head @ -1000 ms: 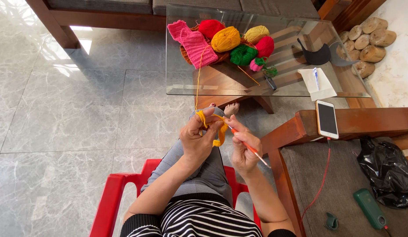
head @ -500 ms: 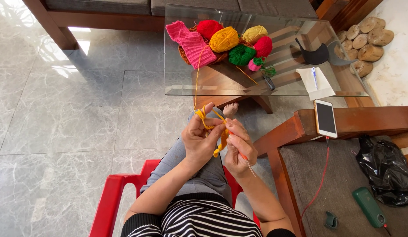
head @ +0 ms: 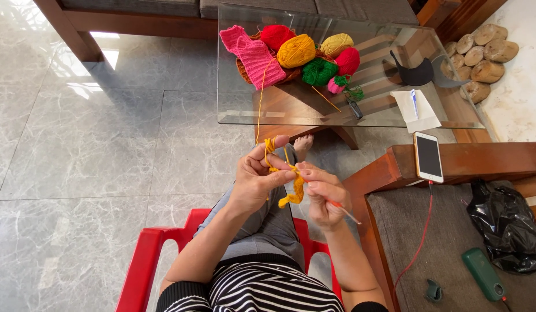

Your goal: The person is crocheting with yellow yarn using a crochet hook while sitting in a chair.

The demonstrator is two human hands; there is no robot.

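While left hand [head: 257, 179] pinches 1 orange crochet piece [head: 292, 193], right hand [head: 322, 193] grip clamps 1 hook [head: 344, 211]; 5 yarn balls [head: 297, 51].

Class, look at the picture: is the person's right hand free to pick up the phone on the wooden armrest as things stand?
Probably not straight away. The right hand is shut on a crochet hook and works orange yarn with the left hand. Nothing blocks the path to the phone.
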